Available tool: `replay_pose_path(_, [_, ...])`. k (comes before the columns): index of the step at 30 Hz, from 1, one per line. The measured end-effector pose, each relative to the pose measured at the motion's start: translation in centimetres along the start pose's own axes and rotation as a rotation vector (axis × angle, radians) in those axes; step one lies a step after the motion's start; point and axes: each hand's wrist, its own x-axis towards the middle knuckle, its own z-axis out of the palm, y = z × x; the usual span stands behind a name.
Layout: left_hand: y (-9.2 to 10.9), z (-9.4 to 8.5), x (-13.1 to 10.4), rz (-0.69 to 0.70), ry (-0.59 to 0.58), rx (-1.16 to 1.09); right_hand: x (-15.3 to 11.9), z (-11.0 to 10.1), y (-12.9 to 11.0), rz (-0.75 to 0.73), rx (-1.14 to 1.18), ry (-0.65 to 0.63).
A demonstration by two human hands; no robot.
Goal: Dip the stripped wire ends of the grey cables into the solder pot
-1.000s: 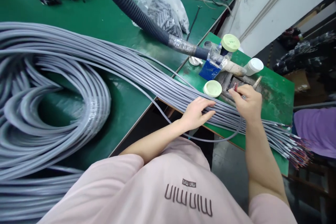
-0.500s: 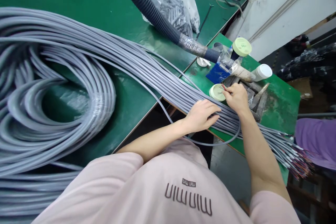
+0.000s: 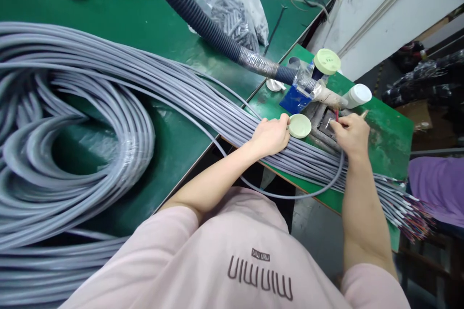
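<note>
Step seems to be working wires [image 3: 337,115] at pot [image 3: 325,139], just right of tub [image 3: 299,126]; your right hand [image 3: 351,135] pinches them, fingers pressed together. Your left hand [image 3: 271,137] closes fingers on tub's rim. Bundle [image 3: 232,118] slants lengthwise past tub's near side, stripped ends rightward. Next move calls for steady pinch.

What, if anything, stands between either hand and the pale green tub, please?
Nothing visible separates the left hand from the pale green tub; its fingers are at the rim. Between the tub and the right hand, which holds a red wire, lies part of a grimy square frame.
</note>
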Motion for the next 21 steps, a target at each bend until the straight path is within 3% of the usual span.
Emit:
replay_pose_path(7, [0.1, 0.2, -0.6, 0.009, 0.002, 0.04, -0.7, 0.0, 4.0, 0.177, -0.12, -0.009])
replay_pose_path(21, [0.2, 0.7, -1.4, -0.021, 0.064, 0.027, -0.5, 2.1, 5.9, 0.245, -0.263, -0.127])
